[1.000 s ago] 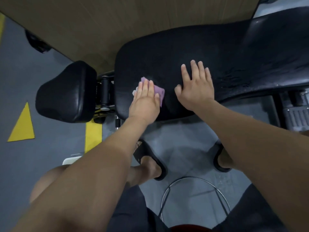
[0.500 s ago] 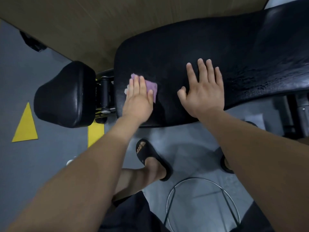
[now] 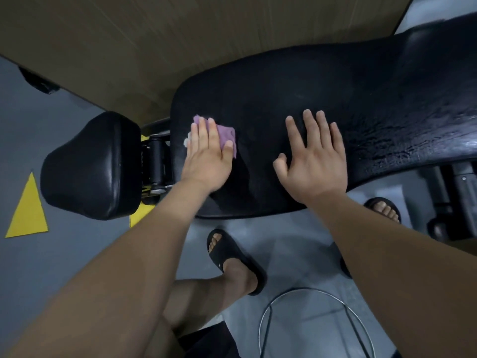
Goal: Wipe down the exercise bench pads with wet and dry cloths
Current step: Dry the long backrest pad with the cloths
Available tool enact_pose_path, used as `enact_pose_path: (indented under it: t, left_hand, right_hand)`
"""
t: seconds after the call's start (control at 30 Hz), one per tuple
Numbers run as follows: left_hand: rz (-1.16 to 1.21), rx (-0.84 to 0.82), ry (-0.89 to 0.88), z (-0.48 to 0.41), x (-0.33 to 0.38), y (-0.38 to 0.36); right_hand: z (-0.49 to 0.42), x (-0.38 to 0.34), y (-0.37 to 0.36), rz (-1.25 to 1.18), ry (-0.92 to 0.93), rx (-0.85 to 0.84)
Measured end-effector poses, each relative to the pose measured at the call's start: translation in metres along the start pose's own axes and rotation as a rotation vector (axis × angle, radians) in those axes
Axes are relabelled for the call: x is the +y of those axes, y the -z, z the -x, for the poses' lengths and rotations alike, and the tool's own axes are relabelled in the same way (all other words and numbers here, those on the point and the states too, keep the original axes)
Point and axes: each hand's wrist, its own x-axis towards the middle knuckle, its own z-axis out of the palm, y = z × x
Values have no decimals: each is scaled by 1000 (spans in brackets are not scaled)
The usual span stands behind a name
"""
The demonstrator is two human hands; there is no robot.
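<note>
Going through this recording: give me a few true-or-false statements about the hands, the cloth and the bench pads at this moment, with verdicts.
1. The left hand presses a purple cloth flat on the long pad. True.
2. The right hand grips a second cloth. False: the right hand lies flat and bare on the long pad.
3. The purple cloth lies on the small pad. False: it is on the long pad, near the end facing the small pad.
4. A yellow triangle marks the floor left of the small pad. True.

Left hand [image 3: 206, 158] and right hand [image 3: 315, 166] lie flat, palms down, fingers straight.
</note>
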Motion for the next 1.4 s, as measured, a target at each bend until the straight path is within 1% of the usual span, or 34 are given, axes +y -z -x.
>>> enact_pose_path:
  t: [0.23, 0.37, 0.5, 0.63, 0.73, 0.8, 0.97, 1.07, 1.3, 1.4]
  left_hand:
    - [-28, 17, -39, -78, 27, 28]
    - [-53, 20, -64, -89, 29, 35]
    - [-68, 39, -183, -45, 23, 15]
    - [-167, 44, -266, 30, 21, -20]
    - [-140, 30, -303, 68, 13, -34]
    - [-149, 45, -307, 73, 10, -37]
    - [-143, 49, -341, 46, 8, -29]
    - [-149, 54, -346, 12, 16, -16]
    - [-125, 52, -248, -86, 63, 22]
    - [-112, 57, -227, -110, 76, 31]
  right_hand:
    - [-4, 1, -2, 18, -14, -16]
    - [-4, 0, -1, 25, -21, -7]
    - [-2, -1, 1, 13, -24, 9]
    - [0, -2, 2, -4, -24, 24]
    - [1, -3, 3, -24, -25, 35]
    - [1, -3, 3, -30, -25, 47]
    - [0, -1, -2, -9, -20, 55]
    - [-2, 0, -3, 3, -10, 45]
    - [-6, 1, -3, 28, -13, 14]
    - [-6, 1, -3, 24, -9, 9]
